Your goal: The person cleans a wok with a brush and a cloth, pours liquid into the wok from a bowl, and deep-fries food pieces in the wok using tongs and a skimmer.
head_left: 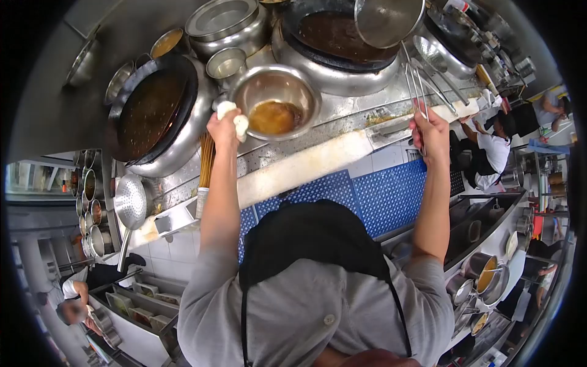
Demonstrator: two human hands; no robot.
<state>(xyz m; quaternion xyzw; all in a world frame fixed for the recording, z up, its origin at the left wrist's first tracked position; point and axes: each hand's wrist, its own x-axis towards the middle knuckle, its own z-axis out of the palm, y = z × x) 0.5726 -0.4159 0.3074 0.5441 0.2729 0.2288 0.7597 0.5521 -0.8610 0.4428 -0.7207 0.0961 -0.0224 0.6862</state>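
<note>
My left hand [222, 127] is closed around a bunched white cloth [240, 126] at the left rim of a steel mixing bowl [309, 101]. Brown liquid [272, 117] lies in the bottom of that bowl. My right hand [431, 133] grips thin metal rods, which appear to be the long wire handle of a round mesh strainer [389, 23]. The strainer's head is over the right side of a large wok [333, 37] holding dark liquid.
Another wok [150, 113] with dark liquid sits at left, near a bamboo brush [206, 162] and a perforated ladle [130, 202]. A lidded pot [223, 21] stands behind the bowl. More ladles [434, 52] lie at right. Co-workers [492, 150] stand at right and lower left [76, 293].
</note>
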